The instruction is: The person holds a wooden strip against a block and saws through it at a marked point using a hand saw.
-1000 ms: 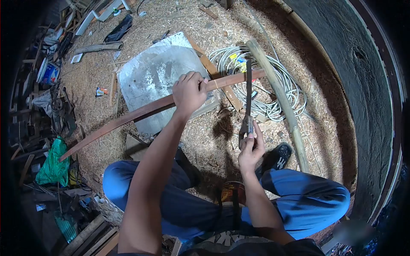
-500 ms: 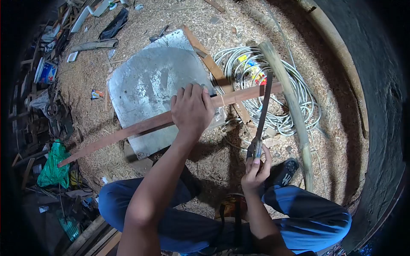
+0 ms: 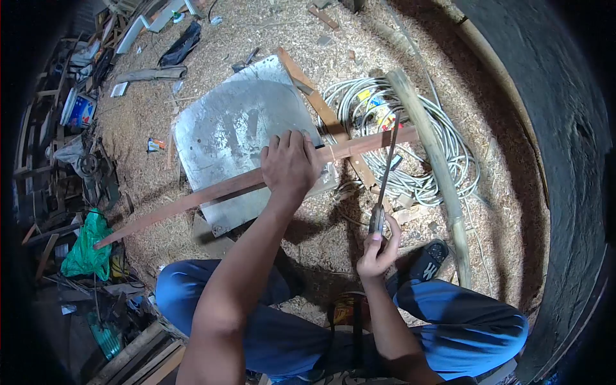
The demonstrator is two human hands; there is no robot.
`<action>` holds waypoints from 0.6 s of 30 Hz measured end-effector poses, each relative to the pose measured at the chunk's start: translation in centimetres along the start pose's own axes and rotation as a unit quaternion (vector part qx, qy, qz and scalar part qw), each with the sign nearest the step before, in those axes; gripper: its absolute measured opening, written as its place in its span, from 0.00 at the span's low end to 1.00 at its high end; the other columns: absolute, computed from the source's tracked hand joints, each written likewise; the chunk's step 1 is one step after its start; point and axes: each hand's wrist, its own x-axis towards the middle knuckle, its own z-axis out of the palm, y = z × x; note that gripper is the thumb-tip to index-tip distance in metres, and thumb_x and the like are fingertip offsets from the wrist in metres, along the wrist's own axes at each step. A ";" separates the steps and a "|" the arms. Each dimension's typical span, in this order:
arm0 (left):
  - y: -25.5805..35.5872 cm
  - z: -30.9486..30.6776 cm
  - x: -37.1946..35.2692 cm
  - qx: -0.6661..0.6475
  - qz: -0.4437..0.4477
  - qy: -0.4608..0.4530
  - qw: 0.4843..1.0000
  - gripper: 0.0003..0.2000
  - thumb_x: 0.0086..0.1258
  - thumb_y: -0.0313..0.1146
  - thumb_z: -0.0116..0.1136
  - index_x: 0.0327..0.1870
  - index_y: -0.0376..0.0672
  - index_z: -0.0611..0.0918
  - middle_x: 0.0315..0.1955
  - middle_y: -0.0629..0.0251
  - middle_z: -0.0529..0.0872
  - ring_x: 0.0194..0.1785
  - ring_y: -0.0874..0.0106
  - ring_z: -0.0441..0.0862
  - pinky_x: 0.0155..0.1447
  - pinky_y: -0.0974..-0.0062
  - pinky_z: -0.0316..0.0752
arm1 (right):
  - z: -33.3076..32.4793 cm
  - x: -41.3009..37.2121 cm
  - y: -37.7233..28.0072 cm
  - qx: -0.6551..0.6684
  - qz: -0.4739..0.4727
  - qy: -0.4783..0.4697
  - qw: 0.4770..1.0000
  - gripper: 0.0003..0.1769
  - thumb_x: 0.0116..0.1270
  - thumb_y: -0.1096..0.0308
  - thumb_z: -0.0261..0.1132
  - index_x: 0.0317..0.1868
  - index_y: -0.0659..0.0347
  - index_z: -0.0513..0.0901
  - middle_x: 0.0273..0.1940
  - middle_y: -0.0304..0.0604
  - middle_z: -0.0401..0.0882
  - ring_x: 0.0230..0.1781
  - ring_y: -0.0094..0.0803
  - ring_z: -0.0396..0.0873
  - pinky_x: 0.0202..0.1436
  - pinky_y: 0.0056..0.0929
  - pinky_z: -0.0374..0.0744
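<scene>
**Strip pinned, blade at its far end**

Your left hand (image 3: 289, 163) is clamped shut over the long reddish-brown wooden strip (image 3: 212, 192), pressing it across the grey metal sheet (image 3: 231, 122), likely to steady it. Your right hand (image 3: 377, 251) has its fingers wrapped tight on the thin dark metal blade (image 3: 386, 163), whose tip meets the strip's right end. Against half a second ago, the blade shows narrower and more edge-on; the left grip is unchanged.

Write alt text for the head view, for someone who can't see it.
The left hand grips a long wooden strip across a metal sheet; the right hand holds a thin blade crossing the strip. Sawdust floor, coiled cable beyond.
</scene>
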 end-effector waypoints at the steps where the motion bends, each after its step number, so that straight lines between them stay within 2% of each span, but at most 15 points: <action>1: 0.0 0.0 0.0 0.003 0.000 0.005 1.000 0.09 0.73 0.36 0.57 0.31 0.43 0.81 0.32 0.61 0.83 0.40 0.58 0.81 0.45 0.59 0.72 | -0.2 -0.2 -0.1 0.021 0.012 -0.001 1.000 0.23 0.78 0.74 0.52 0.71 0.69 0.68 0.39 0.38 0.77 0.26 0.17 0.67 0.30 0.20 0.67; 2: 0.0 0.0 0.0 0.005 0.000 0.011 1.000 0.10 0.73 0.37 0.56 0.31 0.43 0.81 0.33 0.60 0.84 0.40 0.58 0.81 0.45 0.59 0.73 | -0.5 -0.2 -0.2 0.025 0.006 -0.002 1.000 0.23 0.78 0.74 0.52 0.71 0.69 0.68 0.39 0.38 0.77 0.26 0.17 0.67 0.30 0.20 0.67; 4: 0.1 0.1 0.1 0.008 -0.005 0.011 1.000 0.12 0.74 0.38 0.54 0.32 0.43 0.82 0.34 0.60 0.85 0.42 0.58 0.81 0.46 0.58 0.73 | -0.7 -0.2 -1.0 -0.002 0.023 -0.007 1.000 0.23 0.78 0.75 0.53 0.71 0.70 0.69 0.53 0.47 0.80 0.30 0.18 0.71 0.34 0.21 0.72; 5: 0.1 0.2 0.0 0.011 -0.013 0.003 1.000 0.13 0.75 0.39 0.52 0.32 0.42 0.82 0.35 0.59 0.85 0.43 0.57 0.82 0.46 0.57 0.73 | -1.2 -0.3 -0.8 -0.017 0.014 -0.023 0.999 0.26 0.77 0.72 0.56 0.72 0.71 0.68 0.62 0.52 0.77 0.35 0.21 0.74 0.38 0.23 0.75; 6: 0.2 0.0 -0.1 0.009 -0.010 0.006 1.000 0.13 0.75 0.39 0.52 0.32 0.42 0.82 0.35 0.59 0.85 0.43 0.57 0.82 0.46 0.57 0.73 | -1.5 -0.3 -1.1 -0.016 0.011 -0.020 1.000 0.26 0.77 0.72 0.56 0.72 0.71 0.68 0.62 0.52 0.77 0.35 0.21 0.74 0.38 0.23 0.75; 8: 0.2 -0.1 0.0 -0.004 -0.036 -0.012 0.999 0.14 0.75 0.42 0.52 0.36 0.44 0.86 0.38 0.60 0.88 0.46 0.59 0.83 0.51 0.59 0.73 | -2.1 -0.1 -1.5 -0.109 -0.133 -0.071 0.983 0.31 0.75 0.71 0.59 0.76 0.71 0.65 0.62 0.53 0.77 0.36 0.24 0.75 0.40 0.24 0.76; 9: 0.2 -0.2 -0.1 -0.009 -0.035 -0.010 0.999 0.14 0.75 0.42 0.52 0.36 0.44 0.86 0.38 0.60 0.88 0.46 0.59 0.83 0.51 0.59 0.73 | -1.6 -0.4 -2.6 -0.027 -0.114 -0.092 0.989 0.38 0.73 0.70 0.61 0.80 0.70 0.59 0.61 0.53 0.78 0.36 0.24 0.74 0.42 0.24 0.76; 10: 0.2 -0.4 -0.1 -0.040 -0.055 -0.006 0.998 0.15 0.76 0.42 0.51 0.35 0.43 0.86 0.38 0.58 0.88 0.46 0.58 0.84 0.51 0.58 0.74 | -1.7 -1.2 -3.5 0.021 -0.018 -0.132 0.991 0.40 0.71 0.74 0.61 0.81 0.69 0.56 0.60 0.53 0.78 0.38 0.24 0.74 0.46 0.24 0.76; 12: 0.5 -0.8 0.4 -0.075 -0.078 0.003 0.994 0.16 0.76 0.42 0.51 0.35 0.42 0.87 0.37 0.57 0.89 0.46 0.56 0.85 0.51 0.56 0.75 | -1.3 -1.3 -4.9 -0.011 -0.078 -0.164 0.983 0.42 0.70 0.77 0.60 0.82 0.68 0.54 0.60 0.53 0.79 0.40 0.26 0.74 0.48 0.24 0.77; 14: 0.7 -1.5 1.4 -0.091 -0.229 -0.090 0.965 0.19 0.78 0.43 0.49 0.34 0.42 0.89 0.36 0.54 0.90 0.45 0.54 0.87 0.51 0.54 0.76 | -1.0 -1.3 -4.8 -0.027 -0.106 -0.169 0.979 0.40 0.70 0.79 0.59 0.82 0.67 0.56 0.62 0.52 0.78 0.42 0.27 0.76 0.50 0.25 0.78; 16: 0.9 -2.0 1.0 -0.082 -0.206 -0.048 0.974 0.22 0.78 0.46 0.49 0.32 0.41 0.89 0.34 0.52 0.90 0.42 0.51 0.87 0.49 0.52 0.78 | -1.0 -1.6 -3.5 0.013 -0.023 -0.178 0.984 0.37 0.70 0.79 0.58 0.80 0.67 0.60 0.64 0.53 0.77 0.45 0.29 0.79 0.54 0.25 0.78; 18: 1.0 -1.9 0.9 -0.071 -0.180 -0.003 0.981 0.24 0.79 0.49 0.49 0.30 0.39 0.89 0.31 0.51 0.89 0.39 0.49 0.88 0.47 0.51 0.79 | -0.9 -1.9 -3.5 -0.012 -0.034 -0.173 0.984 0.36 0.71 0.79 0.58 0.79 0.65 0.61 0.61 0.50 0.77 0.45 0.26 0.79 0.54 0.25 0.78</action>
